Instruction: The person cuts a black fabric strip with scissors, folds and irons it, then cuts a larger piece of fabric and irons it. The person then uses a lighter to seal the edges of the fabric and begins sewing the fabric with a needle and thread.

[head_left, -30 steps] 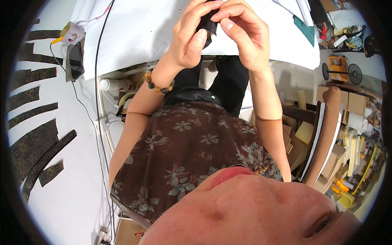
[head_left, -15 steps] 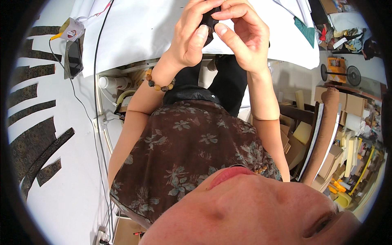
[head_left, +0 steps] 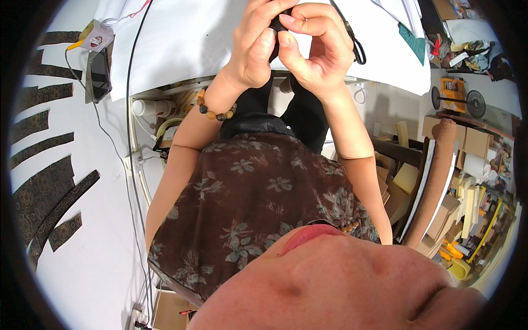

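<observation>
- Head view: above the middle of the white sheet's (head_left: pixel 181 47) near part, you hold a small black piece (head_left: pixel 277 26), much of it hidden by fingers.
- Your left hand (head_left: pixel 254 47), over the sheet left of its middle, has thumb and bent fingers closed on the piece, which lies just to that hand's right.
- Your right hand (head_left: pixel 318 49), over the sheet right of its middle, curls narrow, thumb and forefinger tips at the piece's right side; you cannot tell whether they pinch or only touch.
- What shows of the piece's long axis runs roughly toward the sheet's near edge, between both thumbs; neither hand is clearly nearer.
- A black loop (head_left: pixel 360 50) shows just beyond your right hand, over the sheet's right half.
</observation>
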`<state>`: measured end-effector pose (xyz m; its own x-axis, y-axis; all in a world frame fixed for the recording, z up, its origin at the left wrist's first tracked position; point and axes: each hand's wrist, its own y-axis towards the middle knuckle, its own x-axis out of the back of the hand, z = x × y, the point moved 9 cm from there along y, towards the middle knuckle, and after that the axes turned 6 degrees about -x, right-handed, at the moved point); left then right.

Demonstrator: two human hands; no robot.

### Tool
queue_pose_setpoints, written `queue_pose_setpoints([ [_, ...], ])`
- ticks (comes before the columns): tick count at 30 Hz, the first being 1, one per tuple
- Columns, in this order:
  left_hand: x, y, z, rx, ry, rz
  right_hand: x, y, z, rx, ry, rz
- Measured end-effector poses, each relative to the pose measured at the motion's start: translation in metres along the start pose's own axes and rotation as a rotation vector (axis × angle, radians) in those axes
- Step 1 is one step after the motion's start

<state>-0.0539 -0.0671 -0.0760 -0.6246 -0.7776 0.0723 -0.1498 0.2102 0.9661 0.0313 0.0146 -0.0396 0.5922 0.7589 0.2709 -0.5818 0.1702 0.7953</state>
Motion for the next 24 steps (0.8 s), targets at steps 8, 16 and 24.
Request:
queue_pose_setpoints([
  [8, 0.007, -0.007, 0.018, 0.176, -0.082, -0.057, -0.007, -0.007, -0.028, -0.262, 0.319, 0.103],
  [16, 0.004, -0.009, 0.022, 0.231, -0.138, -0.067, -0.002, 0.005, -0.018, -0.258, 0.242, 0.083],
  [24, -0.004, 0.004, 0.002, 0.179, -0.138, -0.259, 0.002, 0.005, -0.019, -0.210, 0.397, 0.009],
])
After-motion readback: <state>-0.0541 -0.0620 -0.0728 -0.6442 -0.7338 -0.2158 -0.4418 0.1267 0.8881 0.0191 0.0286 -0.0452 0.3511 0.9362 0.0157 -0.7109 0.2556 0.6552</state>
